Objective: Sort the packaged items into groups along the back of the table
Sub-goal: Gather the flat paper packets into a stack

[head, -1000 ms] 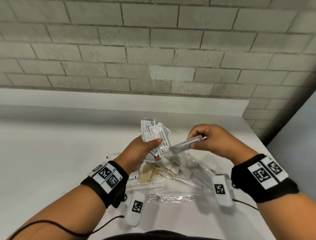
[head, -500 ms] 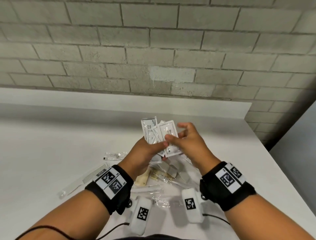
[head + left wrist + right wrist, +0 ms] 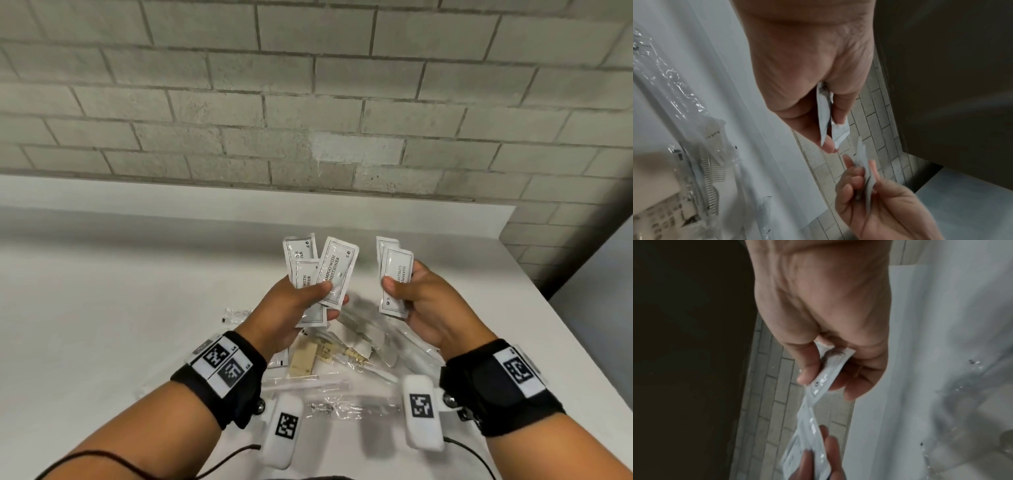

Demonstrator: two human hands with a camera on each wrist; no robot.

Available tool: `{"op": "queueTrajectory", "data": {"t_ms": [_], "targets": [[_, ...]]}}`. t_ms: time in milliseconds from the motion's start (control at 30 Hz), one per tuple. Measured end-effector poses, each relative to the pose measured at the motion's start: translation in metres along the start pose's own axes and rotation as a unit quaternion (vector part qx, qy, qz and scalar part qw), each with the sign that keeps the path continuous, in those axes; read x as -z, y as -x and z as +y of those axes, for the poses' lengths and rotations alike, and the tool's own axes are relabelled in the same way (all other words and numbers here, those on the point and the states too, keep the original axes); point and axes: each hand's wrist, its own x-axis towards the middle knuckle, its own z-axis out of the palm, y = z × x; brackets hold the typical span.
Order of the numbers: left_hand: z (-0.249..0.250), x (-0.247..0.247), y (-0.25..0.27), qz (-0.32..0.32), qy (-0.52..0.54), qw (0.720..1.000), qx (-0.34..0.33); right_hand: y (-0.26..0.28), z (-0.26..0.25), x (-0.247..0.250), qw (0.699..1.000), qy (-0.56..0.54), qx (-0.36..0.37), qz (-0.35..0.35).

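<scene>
Both grips are clamped on shampoo sachets right now: our left hand (image 3: pixel 291 308) pinches a fan of three sachets (image 3: pixel 329 270) between thumb and curled fingers, and our right hand (image 3: pixel 423 308) pinches a smaller pair (image 3: pixel 395 274) the same way. We reckon they're held upright and fanned so the printed labels face us, probably to check they match before they go down as one group. Both bunches hang in the air above the bench (image 3: pixel 102 308), just beside each other but not touching. Nothing sits along the back of the bench yet.

Compared with half a second ago, the hands have split: back then the right hand was on the left hand's bunch, and now it has come away with two sachets of its own. A second ago it held a clear-wrapped item instead.

The unsorted pile (image 3: pixel 342 363) of clear-wrapped bits lies under our wrists, near the front edge.
</scene>
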Motion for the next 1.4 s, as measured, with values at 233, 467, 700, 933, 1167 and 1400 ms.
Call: {"op": "queueTrajectory", "data": {"t_ms": [233,467,700,933,1167,1400], "targets": [[0.006,0.013,-0.001,-0.027,-0.191,0.980,0.053,0.013,-0.043,-0.038,0.839,0.510,0.138,-0.129],[0.019,0.017,0.001,-0.035,-0.124,0.991,0.043,0.011,-0.016,-0.063,0.702,0.692,0.081,-0.147],[0.019,0.041,0.010,0.050,0.019,0.995,0.082,0.013,0.016,-0.043,0.922,0.383,0.004,-0.053],[0.014,0.035,0.011,0.065,-0.040,0.997,0.016,0.006,0.010,-0.063,0.996,0.022,-0.019,-0.082],[0.015,0.022,0.014,-0.009,-0.031,0.998,0.047,-0.001,0.024,-0.084,0.996,0.006,-0.078,-0.047],[0.020,0.043,0.018,0.040,-0.172,0.980,0.086,0.001,0.020,-0.058,0.956,0.284,0.052,0.051]]}}
